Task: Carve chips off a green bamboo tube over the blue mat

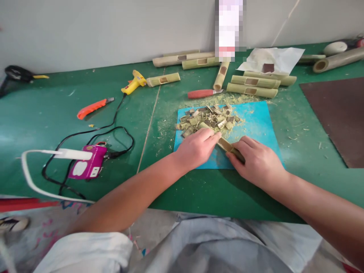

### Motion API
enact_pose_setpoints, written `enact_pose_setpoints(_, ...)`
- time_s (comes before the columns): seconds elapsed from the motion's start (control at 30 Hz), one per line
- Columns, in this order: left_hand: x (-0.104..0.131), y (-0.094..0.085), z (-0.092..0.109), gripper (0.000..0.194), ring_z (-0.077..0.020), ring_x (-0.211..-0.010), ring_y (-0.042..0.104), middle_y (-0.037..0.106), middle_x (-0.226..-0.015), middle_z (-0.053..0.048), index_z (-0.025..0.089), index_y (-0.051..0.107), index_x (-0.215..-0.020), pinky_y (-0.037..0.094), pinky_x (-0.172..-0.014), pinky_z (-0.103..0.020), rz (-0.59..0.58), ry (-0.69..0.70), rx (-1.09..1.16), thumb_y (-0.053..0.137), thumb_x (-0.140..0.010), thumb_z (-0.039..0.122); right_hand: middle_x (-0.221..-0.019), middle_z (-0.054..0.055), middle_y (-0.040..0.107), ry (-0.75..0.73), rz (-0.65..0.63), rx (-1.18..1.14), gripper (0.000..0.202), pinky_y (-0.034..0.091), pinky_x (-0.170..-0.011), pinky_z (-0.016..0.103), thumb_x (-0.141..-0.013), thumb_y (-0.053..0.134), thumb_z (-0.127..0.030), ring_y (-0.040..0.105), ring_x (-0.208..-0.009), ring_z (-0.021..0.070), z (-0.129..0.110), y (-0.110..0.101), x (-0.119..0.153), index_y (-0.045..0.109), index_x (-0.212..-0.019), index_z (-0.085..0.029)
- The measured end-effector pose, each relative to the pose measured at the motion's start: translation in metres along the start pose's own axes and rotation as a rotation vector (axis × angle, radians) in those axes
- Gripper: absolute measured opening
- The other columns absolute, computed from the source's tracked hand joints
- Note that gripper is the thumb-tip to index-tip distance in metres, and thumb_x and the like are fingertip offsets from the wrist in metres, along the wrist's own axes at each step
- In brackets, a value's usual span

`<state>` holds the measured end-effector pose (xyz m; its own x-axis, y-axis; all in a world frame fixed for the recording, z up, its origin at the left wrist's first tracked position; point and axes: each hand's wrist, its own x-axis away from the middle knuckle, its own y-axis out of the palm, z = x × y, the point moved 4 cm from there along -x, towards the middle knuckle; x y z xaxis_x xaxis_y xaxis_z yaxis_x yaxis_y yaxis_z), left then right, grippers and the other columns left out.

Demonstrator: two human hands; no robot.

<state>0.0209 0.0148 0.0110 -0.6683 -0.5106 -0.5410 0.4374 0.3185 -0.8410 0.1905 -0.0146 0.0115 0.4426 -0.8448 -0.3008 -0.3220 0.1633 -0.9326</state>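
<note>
Both hands hold one bamboo tube (225, 144) slantwise above a blue sheet (256, 125). A rectangular opening cut in the tube's wall faces up between them. My left hand (198, 147) wraps the far-left part, with the tube's end poking out beyond its fingers. My right hand (254, 161) is closed round the near-right end, thumb beneath and fingers over the top. Just past the left hand lies a heap of bamboo chips (209, 117) with fine shavings. A red-handled knife (200, 94) rests on the green table (165, 193) behind the sheet.
Several notched bamboo tubes (251, 90) lie at the back, some by white paper (273, 58). Leftward are a yellow glue gun (135, 83), an orange utility knife (92, 109) and a purple power adapter (88, 163) with looping cords. A brown board (338, 117) covers the right side.
</note>
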Motion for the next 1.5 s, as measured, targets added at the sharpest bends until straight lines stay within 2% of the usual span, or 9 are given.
enact_pose_setpoints(0.1,0.003,-0.002,0.001,0.025,-0.0135,-0.071,0.058,0.061,-0.076,-0.004,0.009,0.061,-0.116,0.049,-0.064,-0.024,-0.022,0.001,0.004,0.042,-0.101,0.016,-0.073,0.004,0.057,0.035,-0.015,-0.036,0.023,0.038,-0.059,0.028,-0.092,0.053,-0.032,0.053,-0.064,0.0149,0.000,0.001,0.000,0.062,-0.079,-0.015)
enact_pose_setpoints(0.27,0.003,0.001,0.002,0.025,-0.0141,-0.075,0.059,0.061,-0.078,-0.005,0.009,0.061,-0.114,0.050,-0.068,-0.024,-0.001,-0.002,0.016,0.041,-0.101,0.016,-0.075,0.007,0.057,-0.013,-0.012,0.041,0.025,0.038,-0.060,0.030,-0.093,0.049,-0.030,0.053,-0.066,0.0171,-0.003,0.001,0.000,0.061,-0.077,-0.015)
enact_pose_setpoints(0.47,0.002,0.004,-0.002,0.029,-0.0142,-0.072,0.058,0.060,-0.077,-0.004,0.011,0.060,-0.119,0.048,-0.065,-0.025,-0.055,-0.023,0.028,0.038,-0.102,0.017,-0.075,0.003,0.056,0.142,-0.080,-0.150,0.022,0.035,-0.057,0.029,-0.091,0.052,-0.035,0.049,-0.062,0.0141,0.006,0.004,0.000,0.058,-0.078,-0.019)
enact_pose_setpoints(0.63,0.002,0.003,-0.004,0.027,-0.0140,-0.073,0.060,0.062,-0.079,-0.005,0.011,0.062,-0.114,0.049,-0.066,-0.025,-0.042,-0.016,0.072,0.039,-0.102,0.019,-0.077,0.007,0.058,0.048,-0.058,-0.016,0.024,0.036,-0.062,0.031,-0.093,0.048,-0.031,0.052,-0.068,0.0176,0.000,0.002,0.000,0.059,-0.077,-0.017)
enact_pose_setpoints(0.8,0.002,0.004,-0.006,0.027,-0.0138,-0.072,0.060,0.061,-0.077,-0.004,0.011,0.061,-0.118,0.048,-0.065,-0.024,-0.038,-0.004,0.070,0.040,-0.102,0.018,-0.073,0.002,0.055,0.164,-0.093,-0.164,0.024,0.034,-0.055,0.028,-0.090,0.055,-0.037,0.047,-0.059,0.0128,0.008,0.003,0.000,0.055,-0.075,-0.019)
enact_pose_setpoints(0.97,0.002,0.003,-0.006,0.025,-0.0139,-0.072,0.060,0.063,-0.077,-0.004,0.010,0.065,-0.114,0.048,-0.063,-0.025,-0.018,0.004,0.069,0.045,-0.101,0.019,-0.077,0.007,0.058,0.038,-0.060,0.007,0.022,0.036,-0.062,0.031,-0.093,0.048,-0.031,0.051,-0.068,0.0174,-0.002,0.002,-0.001,0.058,-0.077,-0.018)
enact_pose_setpoints(1.17,0.000,0.004,-0.006,0.029,-0.0132,-0.067,0.058,0.060,-0.071,-0.003,0.012,0.066,-0.116,0.045,-0.058,-0.024,-0.020,0.002,0.021,0.042,-0.102,0.021,-0.075,0.002,0.057,0.198,-0.096,-0.235,0.020,0.035,-0.055,0.027,-0.088,0.057,-0.036,0.049,-0.060,0.0126,0.009,0.005,-0.001,0.056,-0.077,-0.020)
enact_pose_setpoints(1.37,-0.003,0.008,-0.010,0.031,-0.0120,-0.069,0.058,0.063,-0.073,-0.003,0.015,0.069,-0.109,0.044,-0.058,-0.022,-0.027,-0.037,0.051,0.041,-0.103,0.026,-0.078,0.007,0.058,0.064,-0.067,-0.016,0.022,0.036,-0.061,0.031,-0.092,0.048,-0.031,0.052,-0.069,0.0180,-0.001,0.004,0.000,0.058,-0.077,-0.018)
enact_pose_setpoints(1.5,-0.003,0.006,-0.008,0.030,-0.0124,-0.065,0.056,0.061,-0.069,-0.002,0.013,0.069,-0.112,0.042,-0.056,-0.023,-0.001,-0.016,0.021,0.042,-0.102,0.024,-0.076,0.003,0.057,0.169,-0.080,-0.141,0.020,0.034,-0.056,0.028,-0.090,0.055,-0.035,0.049,-0.061,0.0138,0.005,0.006,0.001,0.054,-0.076,-0.020)
